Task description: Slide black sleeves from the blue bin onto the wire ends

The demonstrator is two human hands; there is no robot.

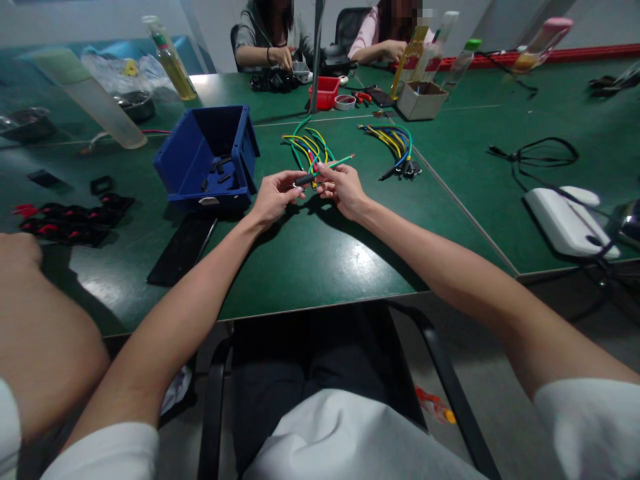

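Note:
Both my hands meet over the green table (310,253), just in front of a loose bundle of yellow, green and blue wires (307,143). My left hand (274,195) pinches a small black tube-like part (304,179) at its left end. My right hand (343,188) has its fingers closed on a green wire (340,162) whose bare tip points up and right. The black part and the wire meet between my fingertips. A blue plastic bin (210,157) with small black parts inside stands just left of my left hand.
A second wire bundle with black ends (395,143) lies to the right. Black and red parts (70,220) sit at the left, near another person's arm (35,333). Bottles, a cardboard box (423,99) and a red tray (326,91) stand at the back, where two people sit. A white device (567,220) with cables lies right.

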